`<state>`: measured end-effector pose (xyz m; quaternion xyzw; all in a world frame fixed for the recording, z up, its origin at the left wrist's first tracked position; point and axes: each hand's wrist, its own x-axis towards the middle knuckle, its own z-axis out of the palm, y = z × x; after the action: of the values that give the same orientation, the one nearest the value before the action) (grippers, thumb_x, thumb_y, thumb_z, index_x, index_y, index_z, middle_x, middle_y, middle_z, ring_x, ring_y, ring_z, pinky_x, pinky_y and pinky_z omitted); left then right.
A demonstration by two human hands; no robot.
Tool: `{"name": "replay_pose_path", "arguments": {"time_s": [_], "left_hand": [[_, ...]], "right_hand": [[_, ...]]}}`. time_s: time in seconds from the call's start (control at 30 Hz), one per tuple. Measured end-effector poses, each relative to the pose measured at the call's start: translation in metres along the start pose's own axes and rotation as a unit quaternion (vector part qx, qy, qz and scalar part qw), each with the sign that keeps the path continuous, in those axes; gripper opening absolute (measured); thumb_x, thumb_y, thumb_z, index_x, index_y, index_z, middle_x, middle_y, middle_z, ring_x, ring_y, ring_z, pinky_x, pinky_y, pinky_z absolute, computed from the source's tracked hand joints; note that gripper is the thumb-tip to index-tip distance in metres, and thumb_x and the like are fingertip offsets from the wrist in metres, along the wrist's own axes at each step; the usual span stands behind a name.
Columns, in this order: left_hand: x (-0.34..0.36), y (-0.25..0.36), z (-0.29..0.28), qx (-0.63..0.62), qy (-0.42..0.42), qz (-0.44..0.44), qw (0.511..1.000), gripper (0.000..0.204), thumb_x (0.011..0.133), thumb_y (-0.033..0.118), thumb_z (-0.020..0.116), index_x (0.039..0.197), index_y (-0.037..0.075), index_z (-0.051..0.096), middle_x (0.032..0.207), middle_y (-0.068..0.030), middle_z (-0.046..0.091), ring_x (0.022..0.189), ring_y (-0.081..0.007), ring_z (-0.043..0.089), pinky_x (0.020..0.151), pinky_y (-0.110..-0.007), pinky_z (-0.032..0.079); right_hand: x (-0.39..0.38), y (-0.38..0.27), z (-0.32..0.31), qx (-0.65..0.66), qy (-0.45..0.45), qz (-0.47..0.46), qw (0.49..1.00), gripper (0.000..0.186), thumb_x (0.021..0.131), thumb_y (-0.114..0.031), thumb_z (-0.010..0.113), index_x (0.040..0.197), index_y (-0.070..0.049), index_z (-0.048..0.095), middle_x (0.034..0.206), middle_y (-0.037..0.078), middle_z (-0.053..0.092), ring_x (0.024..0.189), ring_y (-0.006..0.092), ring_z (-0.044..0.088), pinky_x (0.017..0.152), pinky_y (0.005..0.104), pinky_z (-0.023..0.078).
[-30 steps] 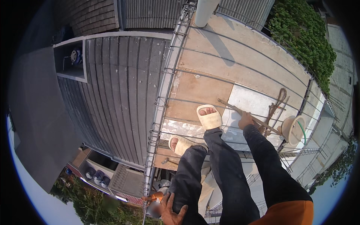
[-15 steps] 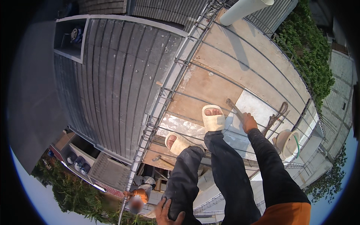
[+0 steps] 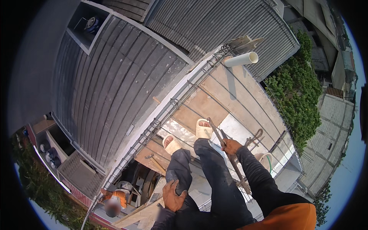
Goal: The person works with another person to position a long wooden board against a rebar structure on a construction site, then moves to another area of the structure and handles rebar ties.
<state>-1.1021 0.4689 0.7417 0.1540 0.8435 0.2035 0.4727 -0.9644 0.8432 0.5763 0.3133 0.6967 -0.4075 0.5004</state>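
Above tan boards (image 3: 200,105), the right hand (image 3: 231,146) grips a long bar (image 3: 234,165), left hand (image 3: 174,196) spread on the leg (image 3: 180,168)

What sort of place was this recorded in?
Probably a building site at roof height: a tied rebar cage edges the plywood boards, a hammer lies there, and a corrugated roof shows beyond.

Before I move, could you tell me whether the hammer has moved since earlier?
No: the hammer lies at the same spot on the brown board.
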Motion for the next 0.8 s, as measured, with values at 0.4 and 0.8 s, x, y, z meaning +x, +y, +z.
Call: {"name": "replay_pose_path", "arguments": {"time_s": [0.4, 0.8], "left_hand": [[-0.095, -0.041, -0.046, -0.13, -0.093, -0.017, 0.987, 0.081, 0.086, 0.051, 0.067, 0.15, 0.005, 0.045, 0.158, -0.0235, 0.037, 0.148, -0.041, 0.032, 0.121, -0.047, 0.026], [-0.238, -0.065, -0.066, -0.416, 0.23, -0.291, 0.83, 0.07, 0.092, 0.043, 0.065, 0.145, 0.0, 0.048, 0.137, -0.0219, 0.061, 0.126, -0.0328, 0.06, 0.106, -0.037, 0.045]], "right_hand": [[-0.225, -0.153, -0.017, 0.408, 0.014, -0.012, 0.913, 0.051, 0.101, -0.06, 0.049, 0.105, -0.009, 0.053, 0.058, 0.002, 0.048, 0.043, 0.0133, 0.043, 0.04, 0.0305, 0.037], [-0.256, -0.271, -0.086, 0.014, -0.058, 0.002, 0.998, 0.033, 0.101, -0.041, 0.055, 0.108, -0.009, 0.056, 0.069, 0.008, 0.058, 0.047, 0.0163, 0.049, 0.04, 0.0333, 0.042]]}}
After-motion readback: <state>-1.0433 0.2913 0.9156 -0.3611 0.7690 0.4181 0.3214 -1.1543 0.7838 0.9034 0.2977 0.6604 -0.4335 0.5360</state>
